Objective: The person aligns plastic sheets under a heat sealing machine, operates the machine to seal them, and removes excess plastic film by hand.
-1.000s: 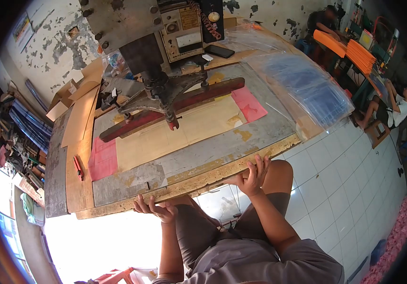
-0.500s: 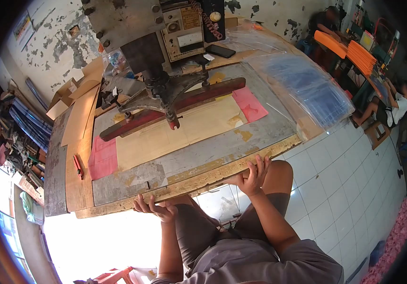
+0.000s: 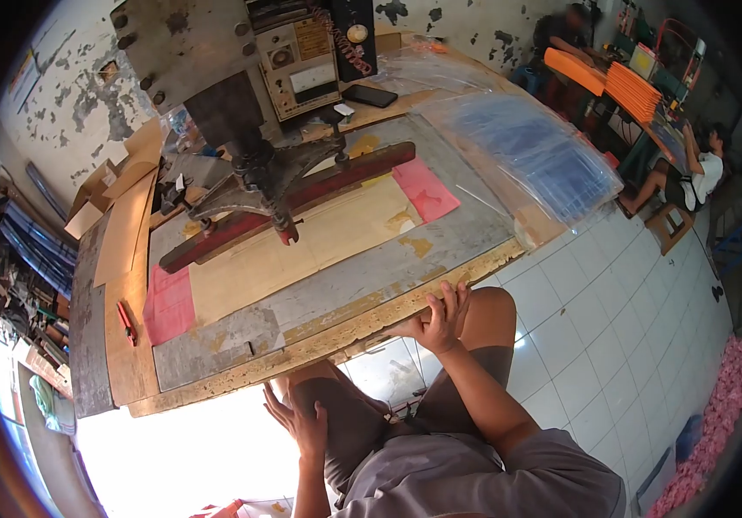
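My right hand [image 3: 440, 321] is at the worn front edge of the worktable [image 3: 362, 337], its fingers over the edge and its thumb pointing left along it. My left hand [image 3: 300, 423] is held in the air just below that edge, apart from it, with fingers spread and nothing in them. Beyond the hands, a long yellowish sheet [image 3: 302, 256] lies on the grey metal plate [image 3: 242, 332]. Pink sheets [image 3: 170, 304] lie at both its ends. Above it is a press head with a dark red bar [image 3: 319, 192].
A red cutter [image 3: 126, 324] lies at the table's left. Stacked clear-blue plastic sheets [image 3: 535, 155] lie on the right, and a dark phone [image 3: 369, 95] behind. Two people work at the far right beside orange sheets [image 3: 632, 92]. A wooden stool [image 3: 670, 228] stands on the tiled floor.
My left hand has come off the table edge and dropped lower, its fingers spreading. My right hand stays at the edge. The whole view has shifted slightly.
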`<action>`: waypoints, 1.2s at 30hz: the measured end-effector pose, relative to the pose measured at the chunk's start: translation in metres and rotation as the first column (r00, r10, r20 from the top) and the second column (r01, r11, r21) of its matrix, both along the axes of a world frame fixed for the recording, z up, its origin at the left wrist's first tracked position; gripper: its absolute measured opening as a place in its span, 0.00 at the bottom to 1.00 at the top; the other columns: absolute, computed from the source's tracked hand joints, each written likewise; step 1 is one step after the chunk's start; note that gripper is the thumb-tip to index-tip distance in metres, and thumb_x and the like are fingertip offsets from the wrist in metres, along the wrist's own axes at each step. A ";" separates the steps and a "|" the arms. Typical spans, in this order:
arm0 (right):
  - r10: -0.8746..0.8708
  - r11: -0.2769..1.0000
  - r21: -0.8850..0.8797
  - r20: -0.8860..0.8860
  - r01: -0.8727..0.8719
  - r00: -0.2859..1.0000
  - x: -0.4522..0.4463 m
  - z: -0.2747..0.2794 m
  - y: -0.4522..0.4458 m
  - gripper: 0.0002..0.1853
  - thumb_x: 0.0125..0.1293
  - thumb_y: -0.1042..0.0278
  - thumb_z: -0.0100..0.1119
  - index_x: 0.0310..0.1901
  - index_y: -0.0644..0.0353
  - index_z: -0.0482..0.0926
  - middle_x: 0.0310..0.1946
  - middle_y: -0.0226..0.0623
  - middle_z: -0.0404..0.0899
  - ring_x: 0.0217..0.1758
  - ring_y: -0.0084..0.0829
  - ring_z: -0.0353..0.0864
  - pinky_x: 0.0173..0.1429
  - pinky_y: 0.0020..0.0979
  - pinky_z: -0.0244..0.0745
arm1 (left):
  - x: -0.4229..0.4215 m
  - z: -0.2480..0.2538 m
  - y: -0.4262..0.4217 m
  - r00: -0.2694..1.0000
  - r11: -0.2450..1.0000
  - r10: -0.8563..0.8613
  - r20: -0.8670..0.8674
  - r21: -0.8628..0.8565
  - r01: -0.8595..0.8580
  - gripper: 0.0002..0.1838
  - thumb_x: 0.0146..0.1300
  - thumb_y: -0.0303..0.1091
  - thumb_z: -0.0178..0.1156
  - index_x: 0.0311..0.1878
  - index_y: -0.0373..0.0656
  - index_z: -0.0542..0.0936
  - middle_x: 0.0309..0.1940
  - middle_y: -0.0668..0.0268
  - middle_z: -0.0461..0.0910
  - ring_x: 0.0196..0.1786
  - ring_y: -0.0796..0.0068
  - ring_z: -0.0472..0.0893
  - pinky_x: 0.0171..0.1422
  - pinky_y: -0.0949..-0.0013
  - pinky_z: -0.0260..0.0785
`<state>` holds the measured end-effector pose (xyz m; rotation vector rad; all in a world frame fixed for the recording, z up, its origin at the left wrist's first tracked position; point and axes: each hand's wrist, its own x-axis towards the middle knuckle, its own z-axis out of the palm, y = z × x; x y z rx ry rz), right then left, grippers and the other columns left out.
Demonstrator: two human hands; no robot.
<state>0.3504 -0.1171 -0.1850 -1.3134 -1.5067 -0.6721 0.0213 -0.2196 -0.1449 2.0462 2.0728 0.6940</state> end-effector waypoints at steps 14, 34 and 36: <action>0.152 0.963 -0.208 -0.112 -0.173 0.982 0.022 0.084 -0.042 0.21 0.75 0.57 0.48 0.61 0.58 0.79 0.66 0.39 0.78 0.73 0.43 0.69 0.74 0.52 0.52 | -0.004 -0.015 -0.015 0.923 0.922 -0.383 -0.041 -0.080 0.379 0.15 0.64 0.47 0.69 0.36 0.44 0.83 0.77 0.44 0.61 0.82 0.38 0.53 0.84 0.29 0.36; 0.127 0.839 -0.544 0.201 0.003 0.971 0.229 0.144 0.381 0.29 0.72 0.48 0.62 0.68 0.55 0.75 0.59 0.52 0.81 0.63 0.53 0.80 0.69 0.46 0.73 | -0.078 0.039 -0.003 0.389 0.947 0.154 0.908 -0.024 -0.320 0.36 0.83 0.47 0.43 0.86 0.50 0.43 0.84 0.50 0.48 0.84 0.52 0.54 0.82 0.44 0.56; 0.113 0.722 -0.692 0.130 0.008 0.985 0.204 0.166 0.393 0.36 0.71 0.45 0.63 0.76 0.49 0.66 0.74 0.47 0.64 0.77 0.52 0.59 0.78 0.52 0.60 | -0.089 0.072 0.013 0.175 0.949 0.122 0.977 -0.063 -0.309 0.38 0.81 0.57 0.41 0.85 0.50 0.45 0.84 0.51 0.48 0.85 0.51 0.52 0.82 0.35 0.52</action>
